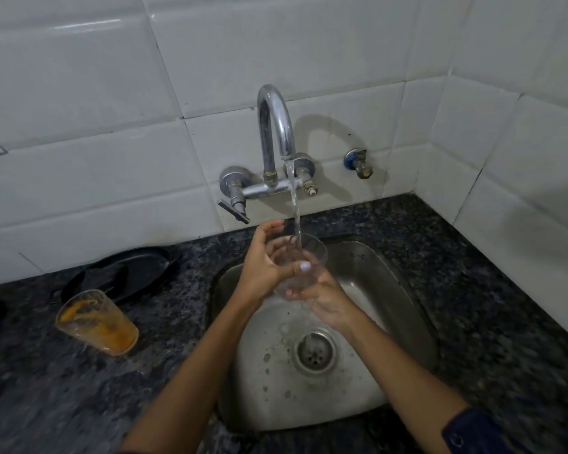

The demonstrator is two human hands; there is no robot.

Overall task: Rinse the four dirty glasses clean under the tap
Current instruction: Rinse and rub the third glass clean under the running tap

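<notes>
Over the steel sink (391, 290), under the curved chrome tap's (276, 126) stream, both hands wrap the clear glass tumbler (312, 253), left hand (263, 260) gripping its side, right hand (325, 299) cupping the base, mouth tilted up and away, while an orange-stained glass (95, 322) waits leftward, nearer that left hand

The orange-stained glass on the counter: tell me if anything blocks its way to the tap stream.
The clear glass, held by the left hand and right hand, occupies the stream. Otherwise nothing visible lies between the orange-stained glass and the sink.
</notes>
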